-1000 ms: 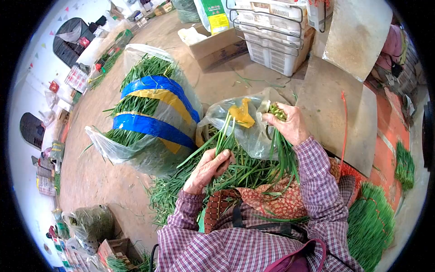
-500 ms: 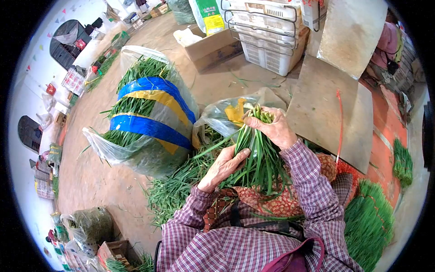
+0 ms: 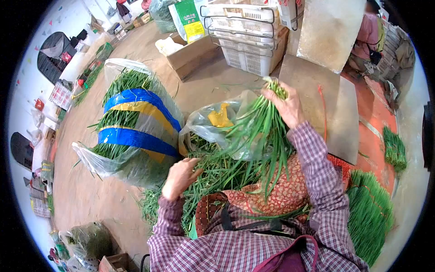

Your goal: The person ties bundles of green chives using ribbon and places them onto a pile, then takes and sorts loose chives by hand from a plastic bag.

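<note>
Raised in front of me on the right, my right hand (image 3: 287, 103) grips a bunch of long green stalks (image 3: 258, 119) by their pale ends, and the leaves hang down, fanned out. My left hand (image 3: 181, 176) is lower and to the left, fingers apart, with nothing held, over the edge of a pile of loose greens (image 3: 213, 170). Beyond the pile is a clear plastic bag (image 3: 199, 121) with a yellow piece (image 3: 220, 116) on it. A patterned red cloth (image 3: 290, 179) lies across my lap.
A large bag of greens with blue bands (image 3: 140, 102) stands at the left. White crates (image 3: 247, 59) and a cardboard box (image 3: 192, 59) are at the back. Bundled greens (image 3: 369, 217) lie at my right. A person in pink (image 3: 369, 34) is at the upper right.
My right hand has lifted the bunch, after both hands met at it half a second ago. My left hand has let go and moved down-left. The view has shifted somewhat.
</note>
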Tool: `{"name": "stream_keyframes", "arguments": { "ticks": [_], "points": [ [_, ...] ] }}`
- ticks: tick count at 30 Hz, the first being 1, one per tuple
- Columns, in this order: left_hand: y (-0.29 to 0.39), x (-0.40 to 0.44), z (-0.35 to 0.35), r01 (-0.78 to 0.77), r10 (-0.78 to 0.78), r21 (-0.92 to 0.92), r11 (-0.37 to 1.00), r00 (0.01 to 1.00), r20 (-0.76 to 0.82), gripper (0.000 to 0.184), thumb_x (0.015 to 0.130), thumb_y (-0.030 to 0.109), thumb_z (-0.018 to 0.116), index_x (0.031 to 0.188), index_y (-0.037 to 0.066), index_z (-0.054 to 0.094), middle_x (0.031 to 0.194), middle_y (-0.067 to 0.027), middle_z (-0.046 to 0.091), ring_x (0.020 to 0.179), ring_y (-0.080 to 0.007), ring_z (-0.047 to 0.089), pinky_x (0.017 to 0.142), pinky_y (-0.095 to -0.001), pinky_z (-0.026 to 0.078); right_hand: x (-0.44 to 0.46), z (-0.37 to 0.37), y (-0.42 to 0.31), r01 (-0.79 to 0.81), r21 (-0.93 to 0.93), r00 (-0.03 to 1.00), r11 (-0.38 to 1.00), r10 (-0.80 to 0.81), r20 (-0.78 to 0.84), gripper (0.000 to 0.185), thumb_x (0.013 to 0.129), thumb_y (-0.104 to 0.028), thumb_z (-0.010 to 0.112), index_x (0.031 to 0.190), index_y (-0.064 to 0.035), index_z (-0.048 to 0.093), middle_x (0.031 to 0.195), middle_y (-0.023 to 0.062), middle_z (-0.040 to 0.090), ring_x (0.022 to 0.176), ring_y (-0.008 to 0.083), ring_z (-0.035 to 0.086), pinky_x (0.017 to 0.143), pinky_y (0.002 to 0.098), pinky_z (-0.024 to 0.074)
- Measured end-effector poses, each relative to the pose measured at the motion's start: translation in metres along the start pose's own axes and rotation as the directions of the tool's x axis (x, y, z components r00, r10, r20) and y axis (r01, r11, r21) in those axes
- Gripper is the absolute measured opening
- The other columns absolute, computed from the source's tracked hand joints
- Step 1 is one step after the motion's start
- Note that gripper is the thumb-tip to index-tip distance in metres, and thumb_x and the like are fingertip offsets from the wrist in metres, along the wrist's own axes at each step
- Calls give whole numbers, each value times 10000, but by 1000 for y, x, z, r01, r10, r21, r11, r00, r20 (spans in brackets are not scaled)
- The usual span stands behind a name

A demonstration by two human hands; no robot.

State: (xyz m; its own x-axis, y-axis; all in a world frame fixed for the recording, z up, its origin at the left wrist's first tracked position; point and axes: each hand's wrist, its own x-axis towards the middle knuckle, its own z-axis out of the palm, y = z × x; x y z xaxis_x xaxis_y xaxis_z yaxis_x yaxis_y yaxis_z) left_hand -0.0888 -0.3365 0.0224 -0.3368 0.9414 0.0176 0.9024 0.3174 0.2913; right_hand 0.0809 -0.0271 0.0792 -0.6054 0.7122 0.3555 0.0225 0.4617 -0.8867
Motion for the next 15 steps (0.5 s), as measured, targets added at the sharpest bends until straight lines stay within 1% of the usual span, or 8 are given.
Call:
{"name": "stream_keyframes", "arguments": {
  "ticks": [1,3,5,7,9,11,13,15],
  "points": [
    [15,0,-27,31,-31,-2,1000,999,9,298,842,287,600,1040,67,640,878,-147,662,767,-316,643,675,-400,515,-1,4,4,53,101,998,993,-49,-47,379,818,-311,685,1093,-54,640,789,-5,629,694,80,552,673,236,460],
    [61,1,-77,11,-39,-309,951,995,-86,151,823,159,625,869,25,675,803,-134,675,691,-254,662,614,-329,505,-5,1,-13,34,235,999,971,-24,-48,350,828,-293,678,1045,-20,640,771,-21,611,698,66,539,656,224,451],
    [98,1,-109,-28,-32,-531,847,994,-104,94,785,62,648,860,8,664,756,-122,660,655,-210,646,586,-291,484,-6,2,-23,26,254,998,967,-11,-63,340,828,-290,680,1024,-16,638,764,-27,603,689,60,527,645,221,443],
    [117,13,-103,-312,140,-501,808,926,-350,112,754,16,665,864,-1,660,722,-100,633,604,-172,597,552,-275,455,-6,3,-30,23,274,998,961,-4,-70,330,828,-287,681,1004,-11,637,757,-34,595,681,54,516,634,217,435],
    [136,24,-86,-327,150,-503,800,921,-360,158,753,22,669,910,7,656,718,-82,616,542,-143,528,508,-256,419,-10,5,-34,0,207,997,978,15,-71,310,827,-295,684,942,-11,635,745,-38,588,678,51,503,631,219,425],
    [144,43,-47,-423,159,-557,715,874,-459,192,771,20,647,963,12,646,788,-123,650,536,-172,563,498,-264,437,-13,11,-32,8,202,997,979,9,-82,292,828,-301,682,899,-21,638,729,-41,581,675,49,496,622,228,420],
    [152,55,-24,-375,62,-540,753,858,-509,187,778,-4,638,964,-5,661,752,-119,652,566,-140,578,536,-242,450,-17,15,-32,-28,304,991,952,67,-120,281,830,-304,678,870,-29,636,720,-48,578,669,53,497,617,233,422],
    [150,63,-10,-354,24,-531,770,848,-530,191,781,-8,632,970,-4,660,737,-124,645,542,-132,561,518,-239,441,-21,18,-29,-34,306,991,951,72,-115,273,832,-294,678,872,-28,635,721,-48,579,664,54,496,611,234,422]
  ]
}}
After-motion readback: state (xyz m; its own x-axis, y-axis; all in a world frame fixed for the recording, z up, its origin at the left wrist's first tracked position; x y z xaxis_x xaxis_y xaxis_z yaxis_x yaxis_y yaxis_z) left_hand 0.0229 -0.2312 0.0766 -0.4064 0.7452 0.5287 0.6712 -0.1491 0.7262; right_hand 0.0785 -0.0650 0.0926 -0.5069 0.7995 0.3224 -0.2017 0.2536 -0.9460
